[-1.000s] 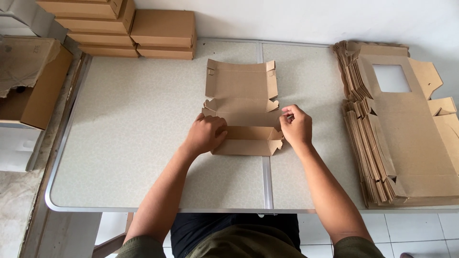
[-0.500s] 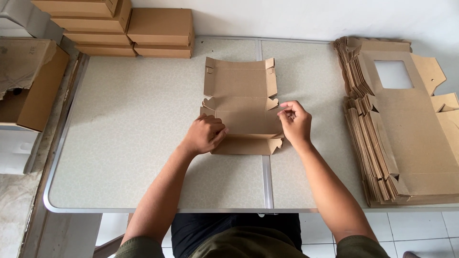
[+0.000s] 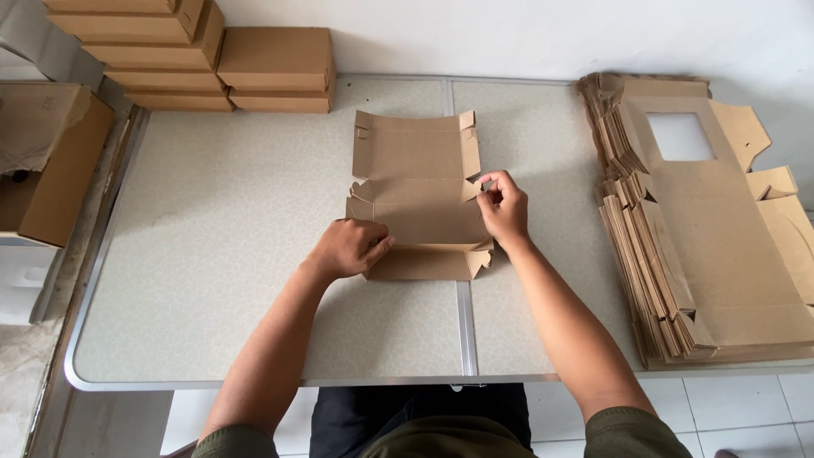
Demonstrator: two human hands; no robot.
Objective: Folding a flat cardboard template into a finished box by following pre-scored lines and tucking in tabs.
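A flat brown cardboard box blank (image 3: 420,191) lies in the middle of the grey speckled table (image 3: 212,280), its near and side flaps partly folded up. My left hand (image 3: 349,248) rests on the blank's near left corner, fingers curled against the folded front panel. My right hand (image 3: 503,208) pinches a small side tab at the blank's right edge, near its middle fold.
A tall stack of unfolded box blanks (image 3: 704,229), the top one with a window cut-out, fills the table's right side. Finished closed boxes (image 3: 275,68) are stacked at the far left. An open carton (image 3: 47,170) stands left of the table.
My right hand has moved away from me along the blank's right edge and now pinches the side tab. My left hand has stayed at the near left corner.
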